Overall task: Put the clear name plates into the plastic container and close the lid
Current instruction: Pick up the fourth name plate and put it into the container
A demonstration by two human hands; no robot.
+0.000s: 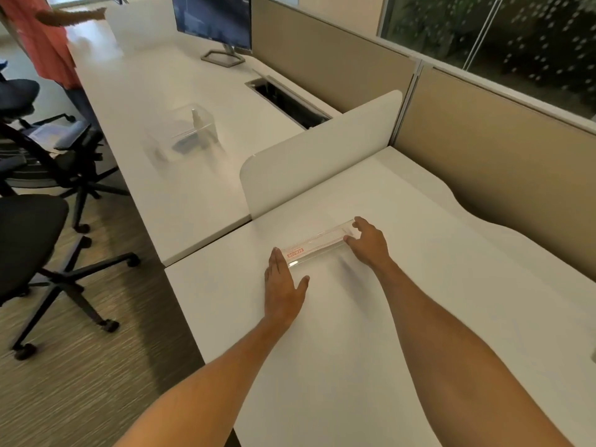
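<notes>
A clear name plate (317, 245) with a small red label lies flat on the white desk (419, 285) in front of me. My left hand (283, 285) rests flat, fingers together, touching the plate's left end. At the plate's right end my right hand (369, 243) has its fingers spread and curled around that end. Neither hand has lifted the plate. The clear plastic container (183, 133) stands on the neighbouring desk, far to the upper left, blurred, with something dark inside it.
A low white divider (322, 156) separates my desk from the neighbouring one. Tan partition walls (483, 140) run along the back. A monitor (213, 21), a cable slot (287, 101), black office chairs (38, 221) and a person in a red shirt (42, 33) are on the left.
</notes>
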